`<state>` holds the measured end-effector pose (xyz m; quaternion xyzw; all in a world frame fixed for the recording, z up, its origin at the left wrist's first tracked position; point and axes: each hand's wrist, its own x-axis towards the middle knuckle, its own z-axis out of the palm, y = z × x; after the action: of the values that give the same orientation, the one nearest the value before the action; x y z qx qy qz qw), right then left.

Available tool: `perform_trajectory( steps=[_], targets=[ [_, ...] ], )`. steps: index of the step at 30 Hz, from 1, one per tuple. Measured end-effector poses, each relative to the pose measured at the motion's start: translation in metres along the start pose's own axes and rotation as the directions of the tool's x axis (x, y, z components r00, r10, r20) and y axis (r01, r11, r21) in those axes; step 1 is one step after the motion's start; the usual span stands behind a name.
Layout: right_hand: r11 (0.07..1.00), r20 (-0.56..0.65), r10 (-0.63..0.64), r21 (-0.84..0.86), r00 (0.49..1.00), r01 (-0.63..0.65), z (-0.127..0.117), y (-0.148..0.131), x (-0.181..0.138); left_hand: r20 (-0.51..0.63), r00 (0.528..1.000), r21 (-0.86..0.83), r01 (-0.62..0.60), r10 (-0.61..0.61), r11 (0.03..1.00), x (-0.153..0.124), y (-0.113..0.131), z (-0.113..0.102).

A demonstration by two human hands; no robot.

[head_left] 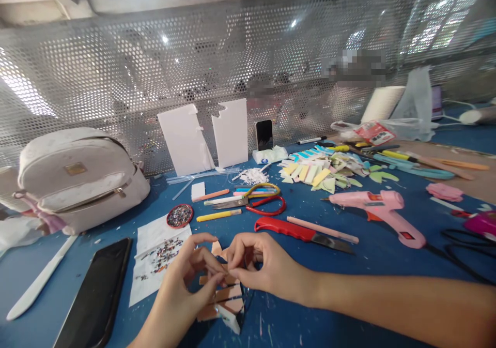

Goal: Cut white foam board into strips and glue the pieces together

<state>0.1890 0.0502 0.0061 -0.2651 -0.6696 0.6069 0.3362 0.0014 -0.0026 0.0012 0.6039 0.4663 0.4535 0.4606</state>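
Fine fingertip work above a set of peach strips (229, 292) seems to be the step in hand; the strips are laid at six o'clock in the view, on the blue surface (302, 319), beneath the fingers. The left hand (189, 286) is brought in from seven o'clock and the right hand (271, 268) from four, with the thumbs and fingertips drawn together where they meet. Whether anything small is gripped there cannot be told, since the tips hide it. A folded shiny piece (231, 318) is seen at the near edge of the strips. From the hands, a white paper sheet (141, 281) bearing loose bits is found at ten o'clock, and a red utility knife (284, 229) at two. For the next move, a light, steady pinch and well-aligned tips would probably be called for.
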Motion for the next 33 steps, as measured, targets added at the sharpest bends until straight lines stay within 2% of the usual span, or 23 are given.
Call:
perform_trajectory(
  steps=[8, 11, 13, 16, 22, 25, 28, 30, 33],
  targets=[
    [1.000, -0.005, -0.031, -0.004, 1.000, 0.031, 0.000, 0.003, 0.001, 0.082, 0.996, -0.154, 0.050, -0.038, 0.987, 0.004, -0.006, -0.003],
    [0.999, -0.011, -0.031, 0.005, 0.999, 0.032, 0.000, 0.002, 0.001, 0.145, 0.988, -0.170, 0.070, -0.046, 0.983, 0.004, -0.008, -0.005],
    [0.999, -0.011, -0.031, 0.015, 0.999, 0.031, 0.000, 0.002, 0.001, 0.145, 0.988, -0.154, 0.078, -0.056, 0.985, 0.004, -0.008, -0.005],
    [0.999, -0.011, -0.031, 0.018, 0.999, 0.031, 0.001, 0.002, 0.000, 0.095, 0.994, -0.085, 0.067, -0.059, 0.994, 0.004, -0.008, -0.001],
    [0.999, -0.011, -0.040, 0.019, 0.999, 0.040, 0.002, 0.004, 0.000, 0.007, 0.997, 0.192, 0.074, -0.077, 0.979, 0.004, -0.001, 0.003],
    [0.999, -0.011, -0.044, 0.015, 0.999, 0.044, 0.002, 0.004, 0.000, 0.015, 0.998, 0.287, 0.050, -0.057, 0.957, 0.004, 0.002, 0.002],
    [0.998, -0.014, -0.054, 0.011, 0.998, 0.054, 0.002, 0.005, 0.000, 0.079, 0.994, 0.357, 0.044, -0.077, 0.933, 0.004, 0.005, 0.000],
    [0.998, -0.007, -0.059, 0.014, 0.998, 0.059, 0.002, 0.005, 0.000, 0.110, 0.988, 0.380, 0.061, -0.110, 0.923, 0.006, 0.008, -0.001],
    [0.997, -0.003, -0.070, 0.017, 0.998, 0.070, 0.002, 0.005, 0.000, 0.095, 0.983, 0.371, 0.112, -0.157, 0.922, 0.007, 0.013, -0.001]
  ],
)
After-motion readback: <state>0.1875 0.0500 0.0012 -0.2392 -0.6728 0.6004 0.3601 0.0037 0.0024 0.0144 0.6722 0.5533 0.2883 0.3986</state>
